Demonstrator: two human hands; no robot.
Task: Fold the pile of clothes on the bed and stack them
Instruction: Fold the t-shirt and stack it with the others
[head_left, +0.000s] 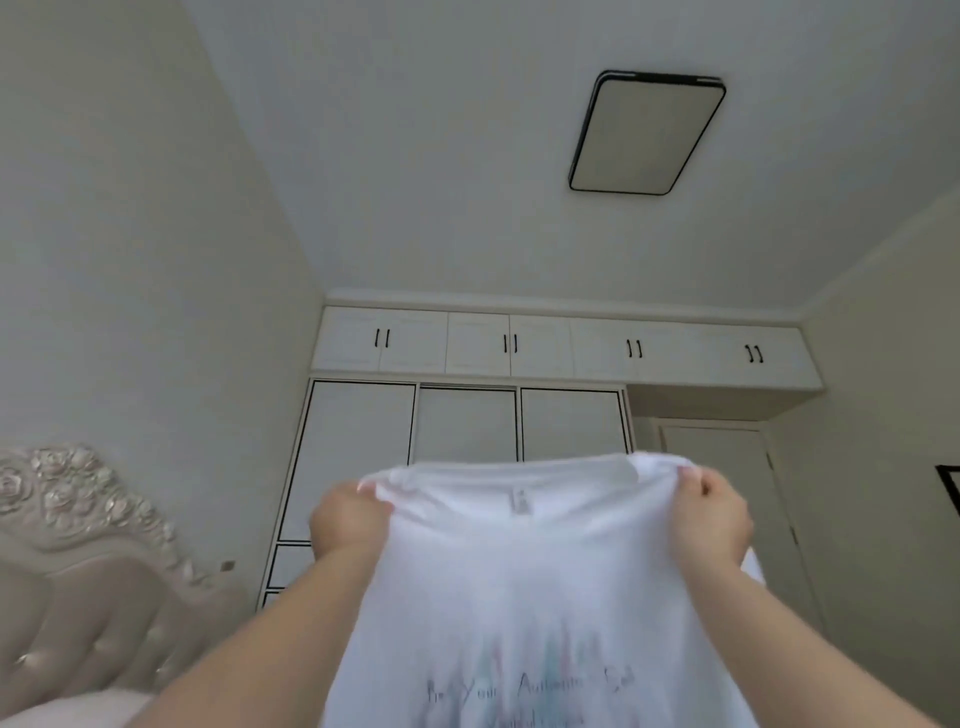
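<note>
Open air above shirt (519, 571); headboard (88, 519) left, wardrobe (467, 426) ahead.

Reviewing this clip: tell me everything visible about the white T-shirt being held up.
The white T-shirt is thin, soft-looking fabric, held up in the air and hanging down out of view at the bottom. A small label sits inside the neckline, and faint script with pale pink and blue print shows through, so the inside or back seems to face the camera. The left hand and right hand each grip a bunched shoulder. Nothing else touches it.

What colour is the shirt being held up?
White, with faint dark lettering and pastel print low on the shirt; seen in the head view.
</note>
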